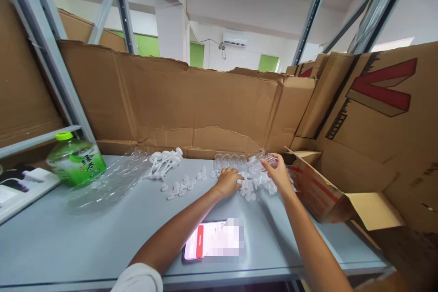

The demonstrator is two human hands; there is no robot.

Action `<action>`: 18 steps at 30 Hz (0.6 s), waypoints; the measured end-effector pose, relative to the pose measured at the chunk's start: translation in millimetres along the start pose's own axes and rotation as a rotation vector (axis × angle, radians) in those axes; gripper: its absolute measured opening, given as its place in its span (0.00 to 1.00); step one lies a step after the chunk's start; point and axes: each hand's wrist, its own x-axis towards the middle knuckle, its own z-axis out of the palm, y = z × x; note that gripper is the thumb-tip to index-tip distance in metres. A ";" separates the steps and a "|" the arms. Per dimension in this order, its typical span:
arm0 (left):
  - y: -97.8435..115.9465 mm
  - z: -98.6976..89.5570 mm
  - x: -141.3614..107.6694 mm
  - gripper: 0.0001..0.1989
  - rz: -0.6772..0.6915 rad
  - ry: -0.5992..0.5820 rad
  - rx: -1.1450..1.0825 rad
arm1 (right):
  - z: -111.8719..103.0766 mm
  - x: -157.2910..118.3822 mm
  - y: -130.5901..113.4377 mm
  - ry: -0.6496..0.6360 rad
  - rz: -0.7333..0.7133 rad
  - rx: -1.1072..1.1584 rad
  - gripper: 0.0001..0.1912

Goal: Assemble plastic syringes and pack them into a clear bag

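Clear plastic containers (234, 161) stood lined up near the worktop's (137, 232) back edge; our right hand (281, 177) pinched another container (271, 160). White caps (253, 196) lay loose beside our left hand (227, 183), its grip unclear.

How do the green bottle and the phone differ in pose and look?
The green bottle stands upright; the phone lies flat. The bottle is rounded and capped, while the phone is a slim slab with its screen lit. Both rest on the grey tabletop.

A grey shelf (112, 246) holds a green bottle (78, 160), crumpled clear plastic (106, 182), white plastic pieces (166, 160), clear containers (230, 161), a lit phone (215, 240) and an open cardboard box (320, 191).
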 end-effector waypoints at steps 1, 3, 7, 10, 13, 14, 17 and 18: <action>-0.7 4.0 -0.9 0.08 -0.006 -0.008 -0.017 | -3.8 -1.1 1.2 0.008 0.006 0.004 0.28; -1.4 7.3 -1.5 0.06 -0.023 0.004 -0.073 | -9.0 -3.3 3.7 0.010 0.023 0.023 0.28; -1.3 -2.9 -1.0 0.05 -0.085 0.099 -0.270 | -10.0 -8.4 6.0 -0.029 0.050 0.103 0.26; 0.8 -17.1 -5.3 0.08 -0.144 0.168 -0.462 | -2.7 -14.7 2.7 -0.113 0.055 0.178 0.25; 5.4 -31.9 -16.0 0.08 -0.173 0.224 -0.646 | 10.5 -24.1 -5.0 -0.269 0.041 0.287 0.23; 7.1 -36.8 -20.5 0.09 -0.189 0.244 -0.746 | 15.7 -27.5 -8.1 -0.320 0.030 0.313 0.22; 10.0 -50.7 -33.9 0.14 -0.250 0.269 -1.068 | 30.2 -36.4 -16.5 -0.393 -0.004 0.329 0.21; 9.8 -54.9 -38.1 0.14 -0.260 0.256 -1.137 | 34.2 -38.5 -18.5 -0.402 -0.017 0.315 0.21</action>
